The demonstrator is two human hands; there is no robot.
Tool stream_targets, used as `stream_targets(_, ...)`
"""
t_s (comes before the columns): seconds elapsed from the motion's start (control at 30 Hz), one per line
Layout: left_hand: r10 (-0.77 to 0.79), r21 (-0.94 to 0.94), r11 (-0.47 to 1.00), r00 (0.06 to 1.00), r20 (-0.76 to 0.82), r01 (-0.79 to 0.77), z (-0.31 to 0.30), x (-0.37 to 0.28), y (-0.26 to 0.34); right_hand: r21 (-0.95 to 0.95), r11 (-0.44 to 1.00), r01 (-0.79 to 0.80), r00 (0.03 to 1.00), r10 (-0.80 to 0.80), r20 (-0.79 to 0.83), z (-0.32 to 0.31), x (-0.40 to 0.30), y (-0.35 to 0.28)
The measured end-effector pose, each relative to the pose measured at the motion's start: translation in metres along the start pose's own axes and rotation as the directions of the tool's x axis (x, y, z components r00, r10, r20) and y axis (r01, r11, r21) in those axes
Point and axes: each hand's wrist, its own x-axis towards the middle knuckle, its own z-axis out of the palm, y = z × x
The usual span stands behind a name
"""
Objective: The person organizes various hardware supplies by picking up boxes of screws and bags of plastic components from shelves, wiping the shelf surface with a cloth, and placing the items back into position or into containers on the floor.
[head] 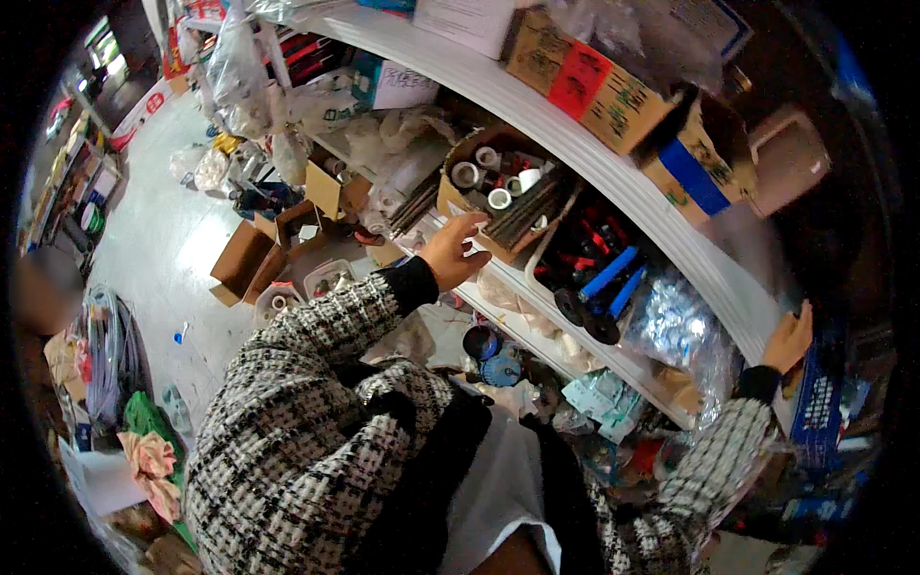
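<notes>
My left hand (454, 253) is at the front edge of an open cardboard box (451, 195) on the middle shelf, fingers apart and bent, with nothing visible in them. White plastic pipe fittings (499, 199) and a bundle of dark rods (528, 208) fill this box. To its right, a bin holds red and black items (600, 237), with two blue cylindrical handles (608, 274) sticking out at the front. Far right, my right hand (789, 339), slightly blurred, is at the end of the white upper shelf (611, 176) with its fingers extended. Whether it touches the shelf is unclear.
Above stand a cardboard box with red tape (532, 61) and another with blue tape (693, 172). A clear plastic bag (672, 316) lies on the middle shelf. Open cartons (244, 259) sit on the floor (180, 223) at left, near a coiled hose (111, 359).
</notes>
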Motion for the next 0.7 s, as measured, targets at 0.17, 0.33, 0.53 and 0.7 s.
stream_targets(0.17, 0.005, -0.025, 1.0, 0.999, -0.041, -0.006, -0.024, 0.01, -0.028, 0.556, 0.802, 0.216, 0.972, -0.231, -0.044, -0.075, -0.058, -0.257)
stream_targets(0.33, -0.008, -0.053, 0.999, 0.998, -0.065, 0.005, -0.051, 0.008, -0.015, 0.946, 0.243, 0.212, 0.741, -0.672, 0.006, -0.105, -0.057, -0.422)
stream_targets(0.53, -0.024, -0.189, 0.982, 0.967, -0.252, -0.024, -0.076, 0.012, -0.053, 0.947, 0.276, -0.164, 0.593, -0.74, 0.319, -0.036, 0.009, -0.571)
stream_targets(0.7, -0.106, -0.313, 0.95, 0.927, -0.359, -0.013, -0.101, 0.021, -0.092, 0.92, 0.383, -0.082, 0.714, -0.622, 0.322, 0.107, 0.085, -0.713)
